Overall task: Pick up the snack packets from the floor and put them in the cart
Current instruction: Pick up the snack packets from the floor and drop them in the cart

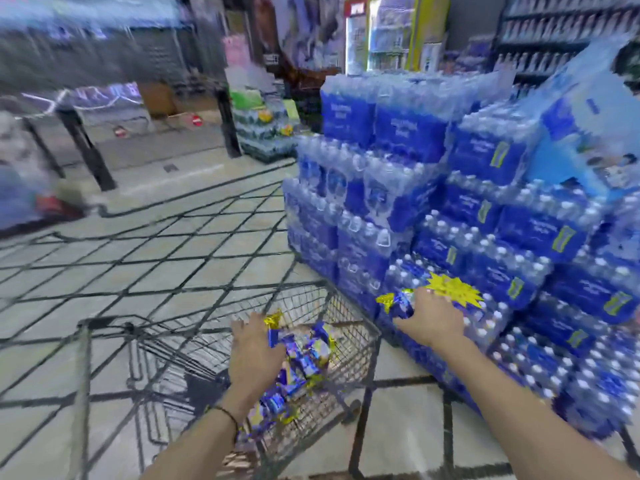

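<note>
A wire shopping cart [353, 327] stands in front of me, with several blue and gold snack packets [304, 362] piled inside. My left hand [254, 351] is over the basket and grips a blue and gold packet [273, 329]. To the right of the cart's rim, my right hand [429, 318] holds another blue and gold packet [398, 304], next to the stacked water packs. The view is blurred by motion.
A tall stack of shrink-wrapped water bottle packs [485, 216] fills the right side, close to the cart. Tiled floor [194, 237] stretches left and ahead. Black table legs [86, 147] and a smaller stack of bottles [263, 129] stand further back.
</note>
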